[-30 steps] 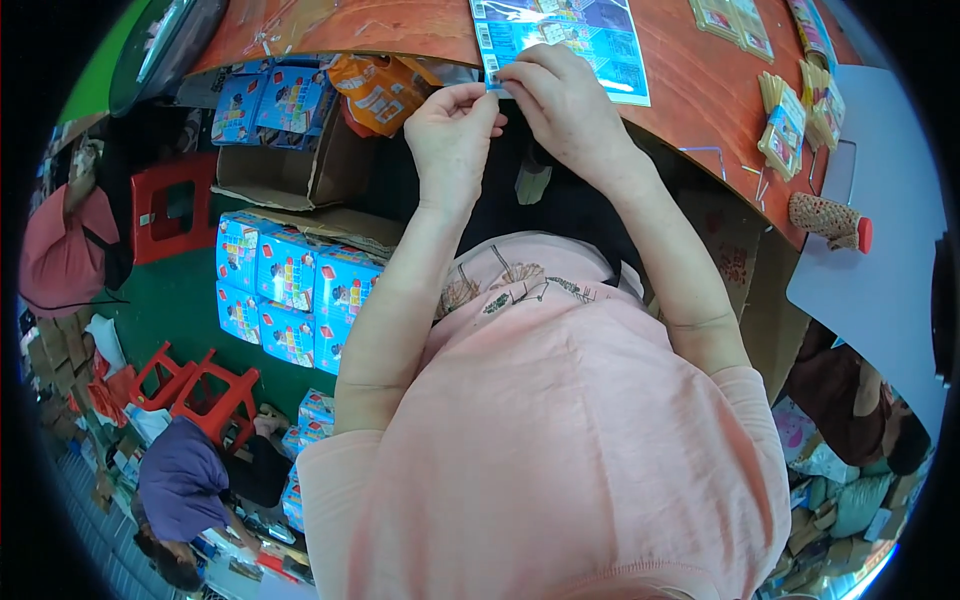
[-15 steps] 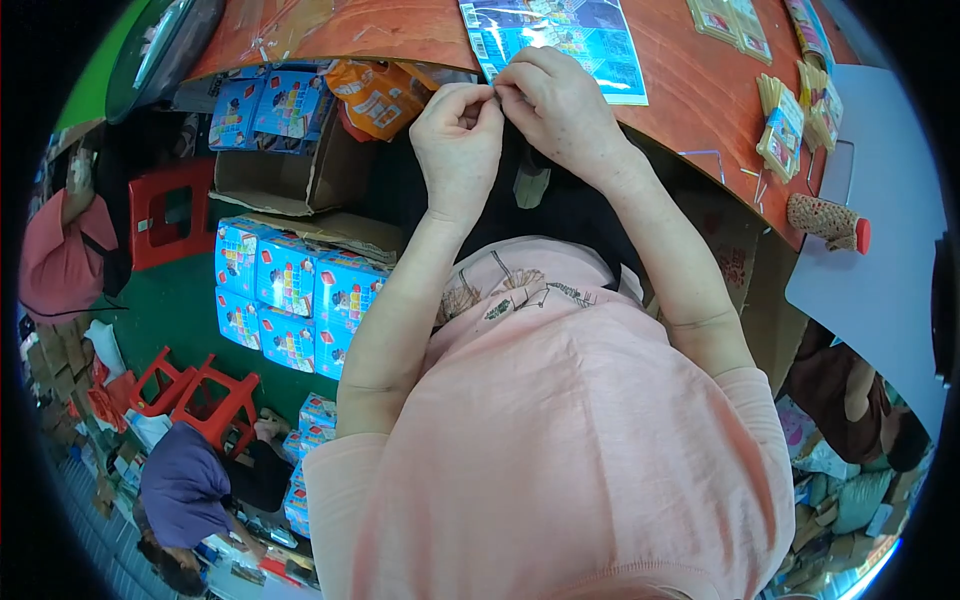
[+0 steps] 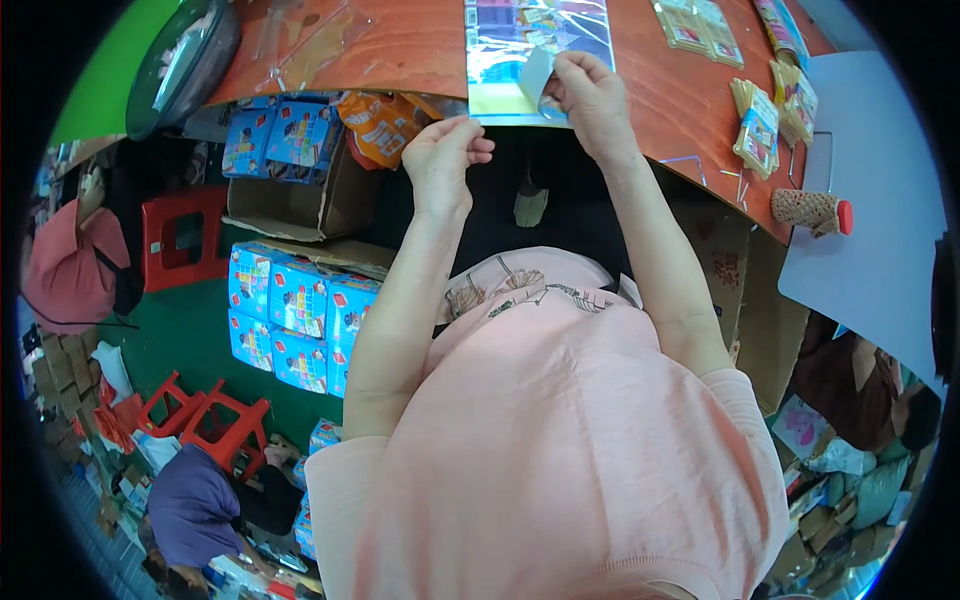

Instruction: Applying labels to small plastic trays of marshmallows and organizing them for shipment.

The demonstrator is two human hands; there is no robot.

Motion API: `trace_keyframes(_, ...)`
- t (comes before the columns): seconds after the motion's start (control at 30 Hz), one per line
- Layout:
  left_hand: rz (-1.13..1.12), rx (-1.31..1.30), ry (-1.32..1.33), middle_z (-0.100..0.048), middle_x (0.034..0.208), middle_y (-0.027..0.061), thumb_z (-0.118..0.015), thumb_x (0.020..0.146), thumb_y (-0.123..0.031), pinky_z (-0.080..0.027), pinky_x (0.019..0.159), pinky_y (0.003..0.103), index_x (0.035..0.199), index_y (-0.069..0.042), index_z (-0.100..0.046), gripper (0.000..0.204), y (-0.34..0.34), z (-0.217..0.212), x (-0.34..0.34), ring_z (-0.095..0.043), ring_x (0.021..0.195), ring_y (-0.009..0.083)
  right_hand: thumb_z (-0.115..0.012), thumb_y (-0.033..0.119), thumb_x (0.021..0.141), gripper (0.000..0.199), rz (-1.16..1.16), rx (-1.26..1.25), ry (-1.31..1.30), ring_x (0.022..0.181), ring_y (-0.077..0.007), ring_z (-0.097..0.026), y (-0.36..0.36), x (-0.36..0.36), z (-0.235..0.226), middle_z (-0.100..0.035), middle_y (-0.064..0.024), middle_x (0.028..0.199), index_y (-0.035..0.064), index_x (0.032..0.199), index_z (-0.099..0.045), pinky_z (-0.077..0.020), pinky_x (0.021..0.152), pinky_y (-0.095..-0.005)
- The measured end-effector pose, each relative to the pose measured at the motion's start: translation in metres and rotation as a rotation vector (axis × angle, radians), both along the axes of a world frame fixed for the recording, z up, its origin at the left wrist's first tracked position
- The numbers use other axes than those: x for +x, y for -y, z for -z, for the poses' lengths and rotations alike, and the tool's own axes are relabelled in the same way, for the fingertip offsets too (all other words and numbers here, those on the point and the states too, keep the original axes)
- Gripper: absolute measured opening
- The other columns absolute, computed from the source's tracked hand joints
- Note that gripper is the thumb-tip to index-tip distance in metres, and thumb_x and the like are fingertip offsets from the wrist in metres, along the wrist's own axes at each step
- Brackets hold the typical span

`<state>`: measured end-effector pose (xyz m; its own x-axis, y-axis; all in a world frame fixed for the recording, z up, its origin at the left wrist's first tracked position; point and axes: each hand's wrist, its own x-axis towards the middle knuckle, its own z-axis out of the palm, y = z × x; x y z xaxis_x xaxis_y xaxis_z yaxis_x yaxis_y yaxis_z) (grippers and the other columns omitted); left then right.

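**Even light, strong glare, curving edges**

You have soft, even light on your pink shirt [image 3: 570,430]. White glare streaks the glossy packet [image 3: 510,50] at upper centre; deep shadow lies under the table [image 3: 400,55]. Toward the black corners, lines bend and detail softens.

Right hand [image 3: 597,105] pinching pale piece [image 3: 536,74], left hand [image 3: 440,163] near glossy packet [image 3: 497,50]

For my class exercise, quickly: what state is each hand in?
Left hand: closed, by the near-left corner of the glossy sheet; whether gripping cannot be told.
Right hand: closed, holding a pale flap.
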<state>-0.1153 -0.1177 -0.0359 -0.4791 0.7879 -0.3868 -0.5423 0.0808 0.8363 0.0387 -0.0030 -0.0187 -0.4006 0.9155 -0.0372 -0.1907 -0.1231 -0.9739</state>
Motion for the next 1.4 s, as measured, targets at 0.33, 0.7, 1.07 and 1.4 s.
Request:
trace_keyframes(0.33, 0.246, 0.341, -1.578, -0.059, 0.116, 0.0207, -0.064, 0.086, -0.008, -0.044, 0.099, 0.049, 0.1, 0.002, -0.06, 0.018, -0.043, -0.019, 0.035, -0.055, 0.114, 0.0387, -0.064, 0.021, 0.094, 0.025, 0.01, -0.285, -0.468, 0.092, -0.0172, -0.06, -0.017, 0.01, -0.009, -0.063, -0.0066, 0.1, 0.0008, 0.109, -0.06, -0.0489, 0.085, -0.0347)
trace_keyframes(0.7, 0.149, 0.461, -1.641, -0.062, 0.103, 0.017, -0.074, 0.081, -0.012, -0.043, 0.091, 0.048, 0.091, 0.001, -0.066, 0.018, -0.085, -0.063, 0.052, -0.057, 0.101, 0.0356, -0.061, 0.009, 0.094, 0.016, 0.659, 0.399, -0.244, 0.095, -0.0151, -0.062, -0.022, 0.126, -0.118, -0.066, -0.0052, 0.103, 0.0013, 0.108, -0.064, -0.0499, 0.089, -0.0338)
trace_keyframes(1.07, 0.261, 0.248, -0.162, -0.066, 0.083, 0.0015, -0.06, 0.1, -0.019, -0.048, 0.065, 0.023, 0.099, -0.001, -0.067, 0.02, -0.119, -0.1, 0.078, -0.064, 0.071, 0.0097, -0.066, 0.001, 0.081, 0.019, 0.27, 1.056, 0.558, 0.101, -0.0304, -0.06, -0.041, 0.081, -0.081, -0.062, -0.0119, 0.106, 0.004, 0.1, -0.064, -0.0466, 0.091, -0.0401)
trace_keyframes(1.4, 0.165, 0.245, -0.119, -0.071, 0.094, 0.0054, -0.059, 0.101, -0.024, -0.051, 0.073, 0.028, 0.101, -0.002, -0.066, 0.024, -0.132, -0.105, 0.04, -0.065, 0.079, 0.0124, -0.066, 0.032, 0.089, 0.032, 0.509, 0.734, 1.47, 0.119, -0.0307, -0.052, -0.186, 0.093, -0.009, -0.057, -0.0147, 0.124, 0.0118, 0.114, -0.067, -0.0426, 0.092, -0.0486)
